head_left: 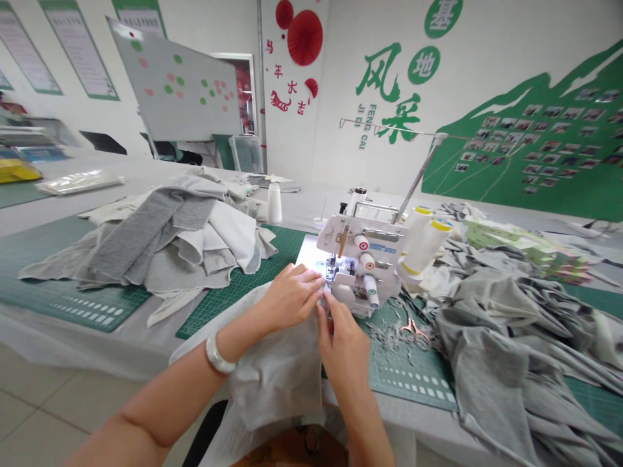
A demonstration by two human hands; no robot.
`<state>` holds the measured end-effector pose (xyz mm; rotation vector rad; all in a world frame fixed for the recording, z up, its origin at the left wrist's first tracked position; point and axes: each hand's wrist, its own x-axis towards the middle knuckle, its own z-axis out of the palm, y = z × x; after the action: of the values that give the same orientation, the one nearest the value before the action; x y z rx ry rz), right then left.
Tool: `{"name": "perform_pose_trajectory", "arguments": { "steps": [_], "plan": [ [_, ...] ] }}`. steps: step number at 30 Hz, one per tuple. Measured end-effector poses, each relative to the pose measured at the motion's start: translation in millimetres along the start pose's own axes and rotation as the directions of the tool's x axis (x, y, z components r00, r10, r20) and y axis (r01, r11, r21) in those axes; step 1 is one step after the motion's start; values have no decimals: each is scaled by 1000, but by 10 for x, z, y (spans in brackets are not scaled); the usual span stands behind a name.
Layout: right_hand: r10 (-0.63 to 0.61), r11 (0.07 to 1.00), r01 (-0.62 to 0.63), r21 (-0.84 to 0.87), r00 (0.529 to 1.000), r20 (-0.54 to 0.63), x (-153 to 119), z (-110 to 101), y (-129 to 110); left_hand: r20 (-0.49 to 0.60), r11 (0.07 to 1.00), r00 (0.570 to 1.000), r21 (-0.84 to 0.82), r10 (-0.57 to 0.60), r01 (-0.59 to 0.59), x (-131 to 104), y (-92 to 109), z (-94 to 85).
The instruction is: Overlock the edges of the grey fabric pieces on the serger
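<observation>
A white overlock sewing machine (363, 259) stands on a green cutting mat, its lamp lit over the needle area. Grey fabric (282, 370) runs from the front of the machine down over the table edge. My left hand (294, 295) lies on the fabric with fingers stretched toward the presser foot. Close to the needle area, my right hand (343, 334) pinches the fabric's edge between thumb and finger. The fingertips of both hands nearly meet there. Thread cones (431, 243) with yellow tops stand behind the machine.
Grey fabric pieces (189, 227) are heaped on the left, and another grey heap (520, 337) fills the right. Scissors (413, 331) lie among thread scraps (387, 334) beside the machine. A white thread cone (274, 203) stands behind the left heap. A thread stand (418, 175) rises above the machine.
</observation>
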<state>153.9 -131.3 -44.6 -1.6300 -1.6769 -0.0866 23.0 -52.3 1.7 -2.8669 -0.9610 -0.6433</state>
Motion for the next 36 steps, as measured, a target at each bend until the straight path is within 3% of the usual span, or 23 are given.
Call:
{"name": "perform_pose_trajectory", "arguments": {
  "steps": [18,29,33,34,36],
  "plan": [
    [-1,996,-1,-86,1000,-25,-13,21,-16,-9,988,1000,-154,-13,11,-19,-95,-26],
    [15,993,-18,-116,999,-28,11,35,-2,-116,939,993,-337,23,-62,-20,-270,-51],
    [24,992,-25,-123,1000,-10,7,32,-3,-188,869,974,-495,-125,16,106,-395,-137],
    [23,992,-23,-127,1000,-5,5,31,-4,-183,822,961,-565,-206,69,174,-439,-155],
    [25,990,-26,-140,1000,-7,2,32,-6,-101,636,904,-743,-416,210,357,-540,-173]
  ]
}}
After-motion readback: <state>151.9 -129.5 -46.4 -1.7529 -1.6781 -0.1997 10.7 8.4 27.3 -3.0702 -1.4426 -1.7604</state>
